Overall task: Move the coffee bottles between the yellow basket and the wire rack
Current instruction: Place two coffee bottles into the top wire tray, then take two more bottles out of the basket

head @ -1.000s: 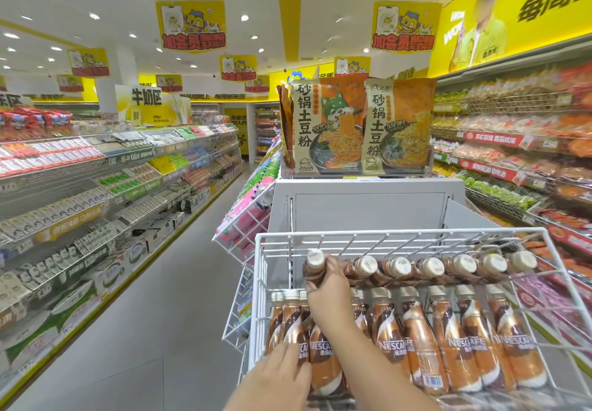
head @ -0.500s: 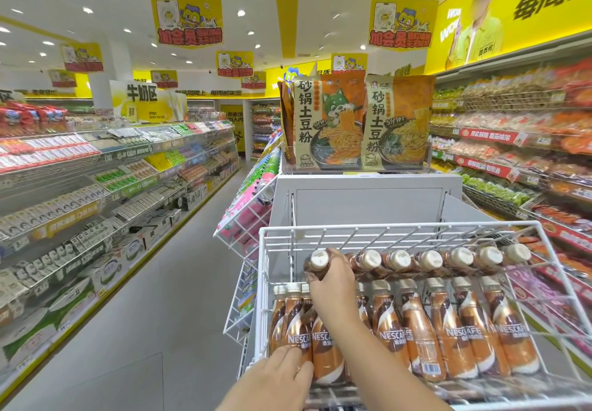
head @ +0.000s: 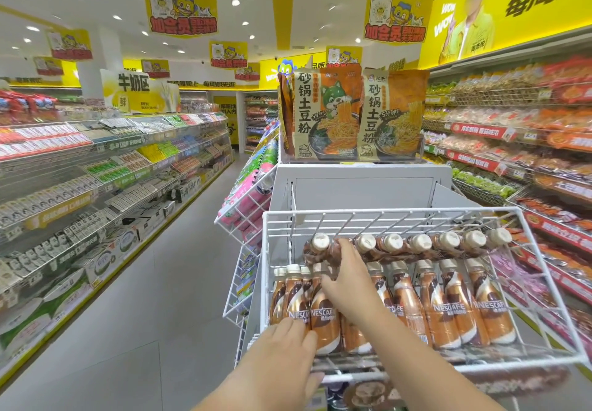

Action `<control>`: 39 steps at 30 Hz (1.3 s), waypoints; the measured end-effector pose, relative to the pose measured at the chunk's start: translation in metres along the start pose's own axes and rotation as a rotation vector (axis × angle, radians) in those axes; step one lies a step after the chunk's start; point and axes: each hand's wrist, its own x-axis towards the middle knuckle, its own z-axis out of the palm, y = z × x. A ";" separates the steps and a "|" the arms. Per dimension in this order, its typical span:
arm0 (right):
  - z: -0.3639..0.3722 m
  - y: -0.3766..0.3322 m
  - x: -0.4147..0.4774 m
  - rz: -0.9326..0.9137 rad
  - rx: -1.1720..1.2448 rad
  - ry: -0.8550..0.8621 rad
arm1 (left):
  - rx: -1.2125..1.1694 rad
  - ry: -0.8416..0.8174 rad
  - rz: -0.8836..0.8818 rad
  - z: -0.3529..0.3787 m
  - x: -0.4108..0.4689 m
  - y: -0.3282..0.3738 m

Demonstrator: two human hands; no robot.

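As the head view shows, lower centre of frame:
Wire rack [head: 544, 285]: white, tilted, holding Nescafé coffee bottles [head: 445, 311] lying lengthwise, caps toward frame top.
Rear row [head: 419, 245]: same axis, caps up-frame.
Right hand [head: 347, 279]: fingers curled over a rear-row bottle [head: 320, 248].
Left hand [head: 285, 346]: loosely open, fingertips touching the front-left bottle [head: 323, 317].

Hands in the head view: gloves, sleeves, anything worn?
Both bare. No gloves, rings, watch or bands on the left hand or the right hand. Forearms are uncovered right to the frame's bottom edge, so no sleeve shows.
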 end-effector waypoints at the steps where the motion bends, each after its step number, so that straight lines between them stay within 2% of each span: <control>1: -0.006 0.003 -0.008 -0.033 -0.056 -0.028 | 0.029 -0.018 -0.011 -0.001 -0.001 0.001; 5: -0.037 0.017 -0.038 -0.108 -0.281 -0.135 | 0.058 -0.053 -0.084 -0.008 -0.009 0.012; 8: -0.060 0.025 -0.064 -0.200 -0.534 -0.199 | 0.044 -0.077 -0.188 -0.011 -0.017 0.028; 11: -0.087 0.033 -0.093 -0.261 -0.682 -0.257 | 0.025 -0.131 -0.295 -0.015 -0.028 0.049; 16: -0.128 0.058 -0.158 -0.420 -0.745 -0.261 | -0.049 -0.103 -0.434 -0.014 -0.053 0.096; 23: -0.151 0.121 -0.254 -0.488 -0.740 -0.396 | -0.037 -0.076 -0.543 0.034 -0.098 0.186; 30: -0.095 0.222 -0.359 -0.401 -0.681 -0.546 | -0.187 -0.221 -0.533 0.154 -0.141 0.266; 35: -0.010 0.337 -0.457 -0.267 -0.667 -0.707 | -0.271 -0.326 -0.544 0.296 -0.172 0.325; 39: 0.070 0.427 -0.534 -0.167 -0.674 -0.806 | -0.293 -0.439 -0.484 0.421 -0.200 0.367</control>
